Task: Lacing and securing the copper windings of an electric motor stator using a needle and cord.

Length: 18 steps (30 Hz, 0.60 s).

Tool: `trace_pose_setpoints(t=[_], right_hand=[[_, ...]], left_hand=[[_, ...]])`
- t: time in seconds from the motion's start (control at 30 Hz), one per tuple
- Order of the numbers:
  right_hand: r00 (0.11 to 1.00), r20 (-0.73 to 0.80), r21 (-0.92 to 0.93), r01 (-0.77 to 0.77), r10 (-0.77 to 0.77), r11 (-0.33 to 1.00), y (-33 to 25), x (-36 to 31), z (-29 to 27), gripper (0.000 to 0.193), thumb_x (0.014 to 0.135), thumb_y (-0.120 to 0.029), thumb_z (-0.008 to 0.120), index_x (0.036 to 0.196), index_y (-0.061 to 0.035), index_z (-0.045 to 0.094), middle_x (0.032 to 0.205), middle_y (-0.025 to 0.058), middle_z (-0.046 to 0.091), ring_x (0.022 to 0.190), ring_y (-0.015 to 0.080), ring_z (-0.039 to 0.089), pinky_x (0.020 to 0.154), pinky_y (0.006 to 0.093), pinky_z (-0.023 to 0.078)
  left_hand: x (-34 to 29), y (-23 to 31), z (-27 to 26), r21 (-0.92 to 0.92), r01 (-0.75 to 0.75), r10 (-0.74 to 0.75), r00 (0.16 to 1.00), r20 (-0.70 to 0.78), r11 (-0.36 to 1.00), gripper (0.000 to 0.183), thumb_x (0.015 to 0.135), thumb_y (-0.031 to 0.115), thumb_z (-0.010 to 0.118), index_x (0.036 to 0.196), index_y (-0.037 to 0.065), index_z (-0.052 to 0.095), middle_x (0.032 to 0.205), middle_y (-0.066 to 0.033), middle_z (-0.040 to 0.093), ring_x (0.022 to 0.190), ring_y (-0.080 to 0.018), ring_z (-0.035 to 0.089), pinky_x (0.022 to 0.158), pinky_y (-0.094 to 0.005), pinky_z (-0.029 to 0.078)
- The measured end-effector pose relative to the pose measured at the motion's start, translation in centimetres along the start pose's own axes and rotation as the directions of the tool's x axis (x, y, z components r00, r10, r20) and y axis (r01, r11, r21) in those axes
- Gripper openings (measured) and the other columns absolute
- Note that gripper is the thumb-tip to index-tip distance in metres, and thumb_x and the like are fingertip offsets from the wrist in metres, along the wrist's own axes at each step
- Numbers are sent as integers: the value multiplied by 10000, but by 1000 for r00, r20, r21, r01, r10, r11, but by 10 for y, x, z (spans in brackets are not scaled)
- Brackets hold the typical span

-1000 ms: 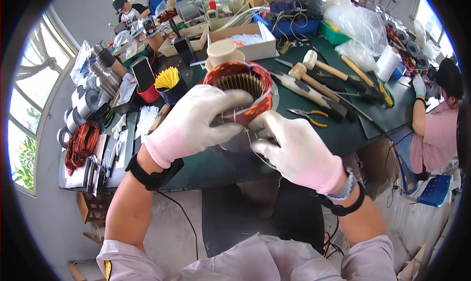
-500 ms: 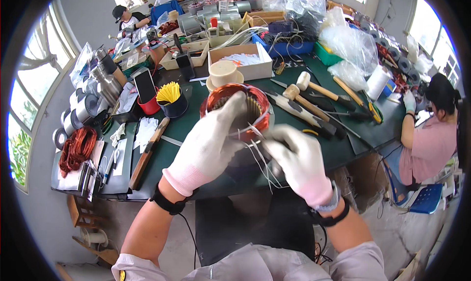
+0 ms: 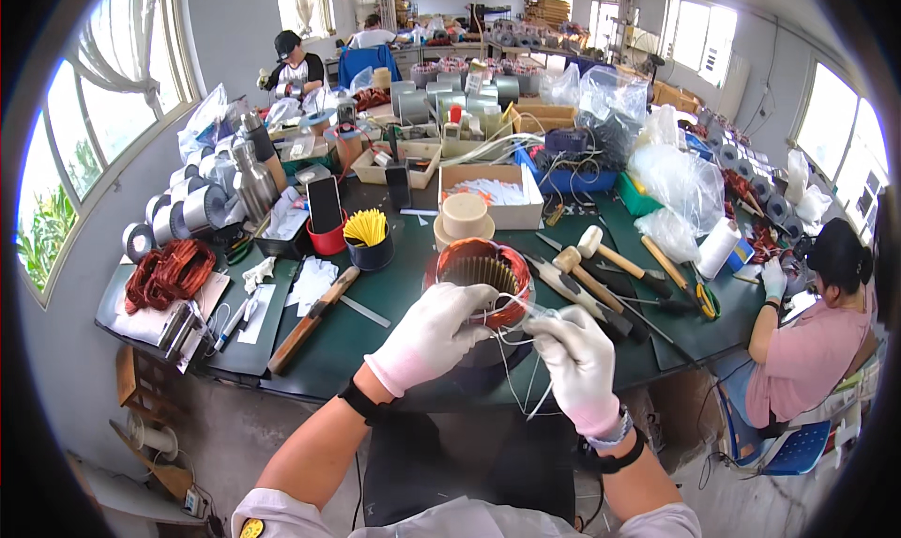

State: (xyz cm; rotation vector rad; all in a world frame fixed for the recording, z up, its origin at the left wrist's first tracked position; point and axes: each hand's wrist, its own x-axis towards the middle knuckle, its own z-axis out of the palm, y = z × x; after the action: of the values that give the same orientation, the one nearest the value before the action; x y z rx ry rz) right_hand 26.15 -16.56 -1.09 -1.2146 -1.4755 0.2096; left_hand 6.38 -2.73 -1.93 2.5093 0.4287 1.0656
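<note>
A motor stator (image 3: 480, 262) with red-brown copper windings and a slotted inner wall stands near the table's front edge. Thin white cord (image 3: 508, 380) loops at its near rim and trails down in loose ends. My left hand (image 3: 434, 333), in a white glove, is at the near left of the rim, its thumb and forefinger closed on the cord. Slightly apart on the right, my gloved right hand (image 3: 574, 358) pinches the cord too, with a strand stretched between the hands. The fingers cover part of the near windings.
Mallets (image 3: 601, 252) and dark-handled tools lie right of the stator. Behind it are a beige spool-shaped block (image 3: 465, 217) and a box of white slips (image 3: 527, 209). Leftward stand a cup of yellow strips (image 3: 369, 243) and a wooden-handled tool (image 3: 314, 320). A co-worker (image 3: 809, 327) sits at right.
The view has tilted up, showing more of the room. My left hand has come off the stator's opening to its near rim. My right hand has drawn slightly away with the cord.
</note>
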Motion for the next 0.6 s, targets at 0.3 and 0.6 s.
trace_pose_setpoints(t=[0.3,0.6], right_hand=[[889,423,478,-384,176,790,-53,-65,-98,347,1124,-290,595,1272,-1,718,669,138,685,573,252,661,778,438,580],[881,5,-652,-355,472,670,225,-436,-294,244,1040,-189,581,1154,-36,733,1119,233,750,826,386,725,738,493,580]], left_hand=[[0,6,-8,27,33,-33,999,3,999,411,840,82,840,1224,38,699,1059,-157,701,1015,-378,663,909,-450,535],[4,5,2,3,41,-41,996,77,999,406,855,84,824,1235,22,696,1030,-174,708,1002,-394,677,914,-465,534]])
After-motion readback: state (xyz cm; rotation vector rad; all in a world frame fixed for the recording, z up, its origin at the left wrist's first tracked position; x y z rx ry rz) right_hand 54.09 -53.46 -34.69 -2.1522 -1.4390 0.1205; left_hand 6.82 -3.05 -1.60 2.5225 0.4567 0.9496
